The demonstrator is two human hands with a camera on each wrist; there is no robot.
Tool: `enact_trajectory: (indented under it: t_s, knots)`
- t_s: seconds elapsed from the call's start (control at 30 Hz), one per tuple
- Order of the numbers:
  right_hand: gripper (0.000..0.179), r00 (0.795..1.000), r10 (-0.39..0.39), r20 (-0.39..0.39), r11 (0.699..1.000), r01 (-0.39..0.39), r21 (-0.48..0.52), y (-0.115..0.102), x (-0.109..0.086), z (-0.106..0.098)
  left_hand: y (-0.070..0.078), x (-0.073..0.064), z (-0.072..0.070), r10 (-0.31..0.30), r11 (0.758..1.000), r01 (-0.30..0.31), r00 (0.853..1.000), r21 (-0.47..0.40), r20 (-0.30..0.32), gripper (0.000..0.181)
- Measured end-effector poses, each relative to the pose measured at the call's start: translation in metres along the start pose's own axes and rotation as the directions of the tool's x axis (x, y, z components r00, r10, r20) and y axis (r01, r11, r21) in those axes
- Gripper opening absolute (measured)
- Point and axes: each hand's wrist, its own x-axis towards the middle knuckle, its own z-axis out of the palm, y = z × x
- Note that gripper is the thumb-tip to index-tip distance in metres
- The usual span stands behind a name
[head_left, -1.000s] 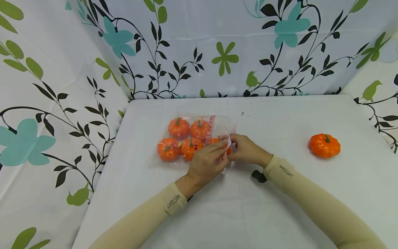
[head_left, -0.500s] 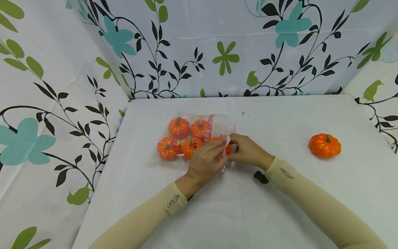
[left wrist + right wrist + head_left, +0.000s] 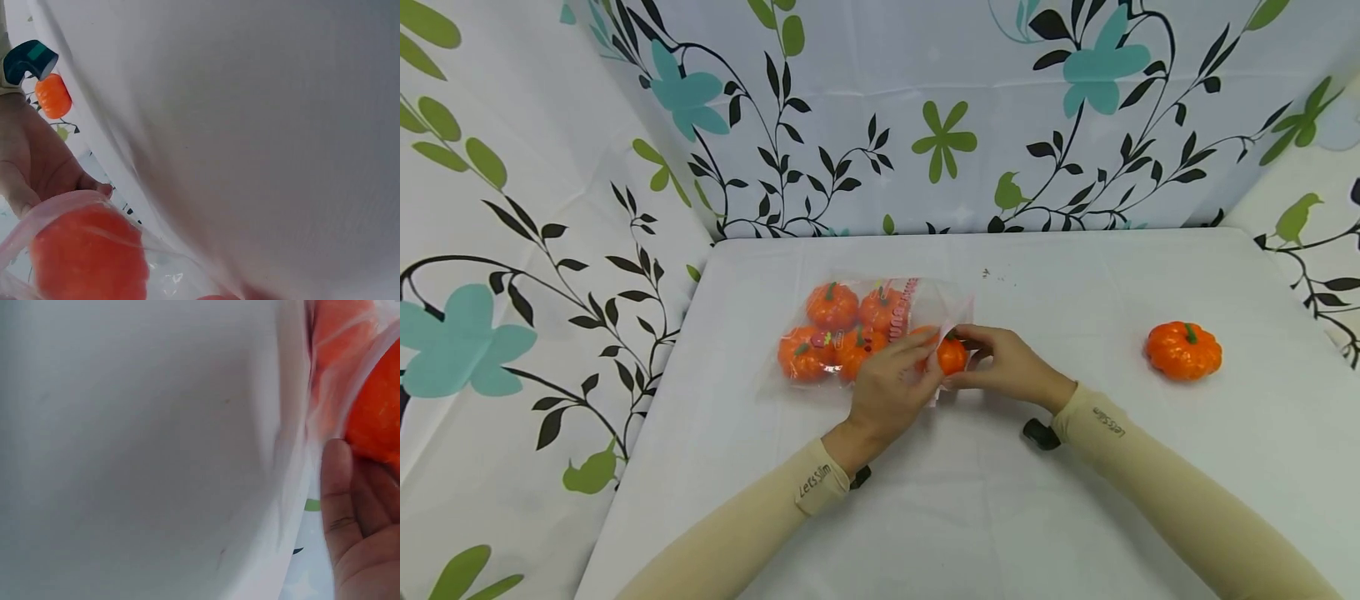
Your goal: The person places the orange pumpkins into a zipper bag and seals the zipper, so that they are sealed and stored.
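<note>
A clear plastic bag (image 3: 936, 298) with pink print lies on the table, and several small orange toy pumpkins (image 3: 832, 307) show through it. My left hand (image 3: 883, 387) holds the bag by its mouth at the right end, thumb near the rim. At that mouth, my right hand (image 3: 1007, 358) grips one pumpkin (image 3: 952, 356) between thumb and fingers. In the right wrist view this pumpkin (image 3: 378, 419) sits against the fingers, beside the bag's rim. The left wrist view shows a pumpkin (image 3: 90, 256) behind the plastic. My left fingertips are partly hidden there.
Another orange pumpkin (image 3: 1183, 351) rests alone toward the right side of the white-covered table (image 3: 985, 517). A curtain (image 3: 865, 100) with leaf and flower prints stands behind and at both sides. Black wrist cameras sit under both wrists.
My right hand has shifted slightly right, and the pumpkin in its fingers shows more at the bag's mouth. The left hand stays nearly in place; the bag's rim has shifted a little.
</note>
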Motion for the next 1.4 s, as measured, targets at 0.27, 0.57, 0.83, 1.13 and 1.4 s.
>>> enact_trajectory:
  t_s: [0.27, 0.57, 0.83, 1.13, 1.4]
  knots:
    - [0.075, 0.998, -0.05, 0.024, 0.999, 0.05, 0.015, 0.003, -0.005, -0.004, 0.0, 0.001, -0.002, -0.057, 0.996, 0.055, 0.998, -0.071, -0.017, 0.019]
    - [0.043, 0.981, -0.136, 0.142, 0.987, 0.147, -0.07, -0.007, 0.005, -0.006, -0.002, -0.002, -0.001, 0.107, 0.991, -0.107, 0.994, 0.077, 0.0, 0.021]
    - [0.051, 0.978, -0.107, 0.18, 0.994, 0.099, 0.052, -0.013, 0.01, -0.003, -0.001, -0.003, 0.001, 0.179, 0.978, -0.177, 0.984, 0.112, -0.004, 0.021]
    - [0.057, 0.97, -0.152, 0.19, 0.988, 0.144, 0.055, -0.011, 0.016, 0.004, -0.002, -0.005, 0.001, 0.217, 0.966, -0.218, 0.976, 0.137, 0.019, 0.019]
    - [0.063, 0.978, -0.118, 0.173, 0.993, 0.118, 0.009, -0.013, 0.013, 0.004, -0.001, -0.005, 0.001, 0.214, 0.965, -0.216, 0.976, 0.148, 0.031, 0.019]
